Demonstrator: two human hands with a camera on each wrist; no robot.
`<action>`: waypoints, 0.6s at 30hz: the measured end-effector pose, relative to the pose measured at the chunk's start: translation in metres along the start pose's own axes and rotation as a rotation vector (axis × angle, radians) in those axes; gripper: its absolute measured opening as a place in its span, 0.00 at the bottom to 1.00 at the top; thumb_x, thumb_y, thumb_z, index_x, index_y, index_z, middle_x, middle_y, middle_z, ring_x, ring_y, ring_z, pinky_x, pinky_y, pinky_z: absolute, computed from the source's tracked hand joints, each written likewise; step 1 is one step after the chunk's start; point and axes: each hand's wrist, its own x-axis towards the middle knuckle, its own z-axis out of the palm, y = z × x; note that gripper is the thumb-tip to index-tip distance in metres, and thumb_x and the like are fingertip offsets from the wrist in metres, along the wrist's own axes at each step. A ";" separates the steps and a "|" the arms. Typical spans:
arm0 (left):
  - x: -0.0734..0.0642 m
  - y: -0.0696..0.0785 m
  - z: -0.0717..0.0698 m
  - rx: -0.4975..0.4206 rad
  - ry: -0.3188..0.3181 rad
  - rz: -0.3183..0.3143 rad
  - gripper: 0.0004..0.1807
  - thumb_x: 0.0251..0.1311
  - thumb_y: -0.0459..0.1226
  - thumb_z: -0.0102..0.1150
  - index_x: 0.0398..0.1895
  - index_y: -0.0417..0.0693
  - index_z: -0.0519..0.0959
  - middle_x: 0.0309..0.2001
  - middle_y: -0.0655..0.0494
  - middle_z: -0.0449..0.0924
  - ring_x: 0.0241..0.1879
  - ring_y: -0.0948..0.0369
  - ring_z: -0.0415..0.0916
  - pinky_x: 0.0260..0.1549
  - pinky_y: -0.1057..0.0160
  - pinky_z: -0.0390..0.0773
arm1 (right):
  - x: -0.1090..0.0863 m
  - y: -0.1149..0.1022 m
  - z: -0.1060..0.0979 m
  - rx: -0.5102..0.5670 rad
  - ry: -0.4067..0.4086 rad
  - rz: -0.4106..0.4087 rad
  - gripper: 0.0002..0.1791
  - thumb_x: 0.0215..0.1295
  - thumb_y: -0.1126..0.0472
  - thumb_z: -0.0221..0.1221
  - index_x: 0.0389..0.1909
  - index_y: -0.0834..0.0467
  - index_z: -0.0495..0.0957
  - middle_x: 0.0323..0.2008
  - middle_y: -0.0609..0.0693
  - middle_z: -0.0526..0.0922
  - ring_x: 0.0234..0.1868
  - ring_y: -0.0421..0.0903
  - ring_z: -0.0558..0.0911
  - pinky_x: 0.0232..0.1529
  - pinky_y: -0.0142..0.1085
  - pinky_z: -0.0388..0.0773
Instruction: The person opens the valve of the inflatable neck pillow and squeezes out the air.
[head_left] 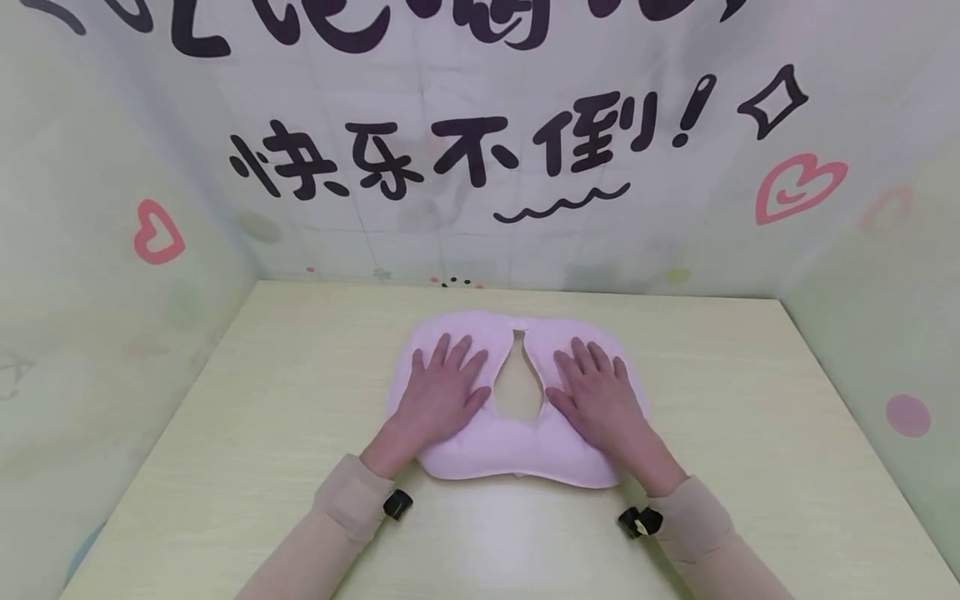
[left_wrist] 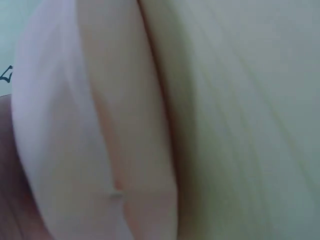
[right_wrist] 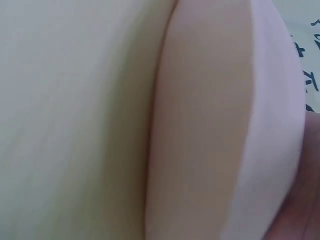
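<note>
A pink cushion (head_left: pixel 517 454) with a teardrop-shaped opening in its middle lies flat on the table. My left hand (head_left: pixel 442 392) rests palm down on its left half, fingers spread and pointing away. On the right half lies my right hand (head_left: pixel 600 396), also palm down with the fingers spread and its thumb beside the opening. Close up in the left wrist view, the side of the cushion (left_wrist: pixel 125 100) shows a seam, with part of the hand at the left border. The right wrist view shows the cushion's side (right_wrist: pixel 200 120) standing on the table surface.
A pale wood-grain table (head_left: pixel 300 358) carries the cushion. Behind it hangs a white backdrop (head_left: pixel 420 242) with black lettering and pink hearts, and similar printed walls (head_left: pixel 885 333) flank both sides. A small black wrist device (head_left: pixel 397 504) sits at the left cuff.
</note>
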 end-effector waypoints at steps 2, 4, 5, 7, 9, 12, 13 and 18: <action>-0.001 0.000 -0.004 -0.009 0.014 -0.004 0.31 0.75 0.53 0.51 0.76 0.50 0.68 0.77 0.41 0.59 0.77 0.35 0.49 0.65 0.25 0.54 | -0.002 -0.001 -0.005 0.006 0.012 0.000 0.34 0.76 0.44 0.55 0.73 0.62 0.67 0.75 0.68 0.62 0.74 0.69 0.60 0.68 0.70 0.56; -0.003 0.000 -0.008 -0.014 0.038 -0.008 0.31 0.75 0.52 0.51 0.76 0.49 0.68 0.77 0.41 0.59 0.76 0.35 0.49 0.65 0.26 0.55 | -0.004 -0.003 -0.010 0.008 0.031 -0.005 0.34 0.76 0.44 0.55 0.73 0.61 0.67 0.75 0.67 0.62 0.74 0.69 0.60 0.68 0.69 0.57; -0.005 0.000 -0.010 -0.015 0.052 -0.009 0.31 0.75 0.52 0.52 0.75 0.49 0.69 0.77 0.41 0.60 0.77 0.36 0.49 0.65 0.26 0.55 | -0.005 -0.004 -0.012 0.008 0.042 -0.009 0.34 0.75 0.45 0.56 0.73 0.61 0.68 0.74 0.67 0.62 0.74 0.69 0.61 0.68 0.69 0.57; -0.008 0.000 -0.014 -0.012 0.077 -0.005 0.31 0.75 0.53 0.52 0.75 0.49 0.69 0.76 0.41 0.60 0.76 0.36 0.50 0.65 0.26 0.56 | -0.008 -0.007 -0.015 -0.001 0.059 -0.020 0.33 0.74 0.45 0.57 0.72 0.61 0.69 0.74 0.67 0.64 0.73 0.69 0.62 0.67 0.68 0.59; -0.012 0.000 -0.018 -0.009 0.090 0.002 0.30 0.75 0.53 0.52 0.74 0.49 0.70 0.76 0.41 0.61 0.76 0.36 0.50 0.65 0.26 0.57 | -0.012 -0.009 -0.017 -0.008 0.072 -0.028 0.33 0.74 0.45 0.59 0.71 0.61 0.69 0.73 0.67 0.65 0.72 0.69 0.63 0.66 0.68 0.61; -0.018 0.001 -0.021 -0.009 0.100 0.011 0.30 0.75 0.52 0.52 0.73 0.49 0.71 0.75 0.40 0.62 0.76 0.35 0.50 0.64 0.26 0.57 | -0.017 -0.011 -0.017 -0.010 0.079 -0.033 0.33 0.73 0.45 0.60 0.70 0.61 0.70 0.73 0.66 0.66 0.71 0.69 0.65 0.64 0.68 0.63; -0.019 0.001 -0.021 -0.009 0.102 0.013 0.29 0.75 0.52 0.53 0.73 0.49 0.71 0.75 0.40 0.63 0.76 0.35 0.51 0.64 0.25 0.57 | -0.018 -0.012 -0.017 -0.009 0.080 -0.033 0.33 0.73 0.46 0.60 0.70 0.61 0.70 0.72 0.66 0.66 0.71 0.69 0.65 0.64 0.69 0.63; -0.023 -0.001 -0.013 -0.024 0.059 0.000 0.31 0.76 0.52 0.52 0.74 0.47 0.69 0.75 0.39 0.62 0.76 0.34 0.51 0.64 0.25 0.57 | -0.024 -0.012 -0.008 -0.007 0.046 -0.020 0.35 0.73 0.45 0.59 0.71 0.64 0.69 0.73 0.68 0.65 0.72 0.70 0.64 0.64 0.69 0.62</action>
